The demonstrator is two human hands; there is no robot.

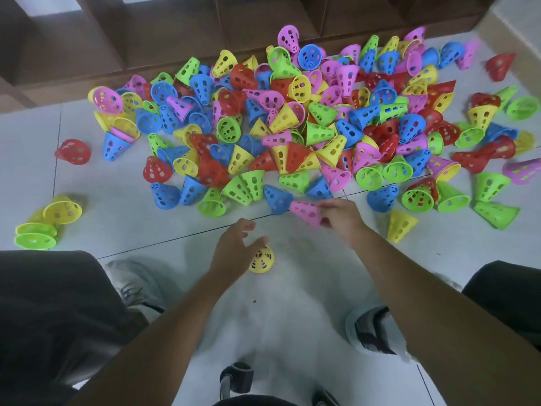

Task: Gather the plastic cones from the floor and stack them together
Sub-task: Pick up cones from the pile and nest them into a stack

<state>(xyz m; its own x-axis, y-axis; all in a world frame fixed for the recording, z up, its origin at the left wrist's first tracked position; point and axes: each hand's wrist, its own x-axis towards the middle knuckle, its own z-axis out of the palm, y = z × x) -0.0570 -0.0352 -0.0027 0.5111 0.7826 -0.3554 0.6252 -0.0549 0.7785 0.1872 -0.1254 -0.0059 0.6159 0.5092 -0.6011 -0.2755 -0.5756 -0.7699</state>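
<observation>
A big heap of perforated plastic cones (292,118) in pink, blue, green, yellow and red covers the white tiled floor (131,218) ahead of me. My right hand (341,216) pinches a pink cone (306,212) by its wide end, tip pointing left, just in front of the heap. My left hand (234,249) hovers open with spread fingers above a yellow cone (262,260) standing upright on the floor, partly hiding it. A blue cone (278,199) lies right behind the pink one.
A short stack of yellow and green cones (44,224) lies at the left. A dark wooden shelf unit (146,39) borders the heap at the back. My knees and grey shoes (371,329) flank the floor space near me. Stray cones lie at the right.
</observation>
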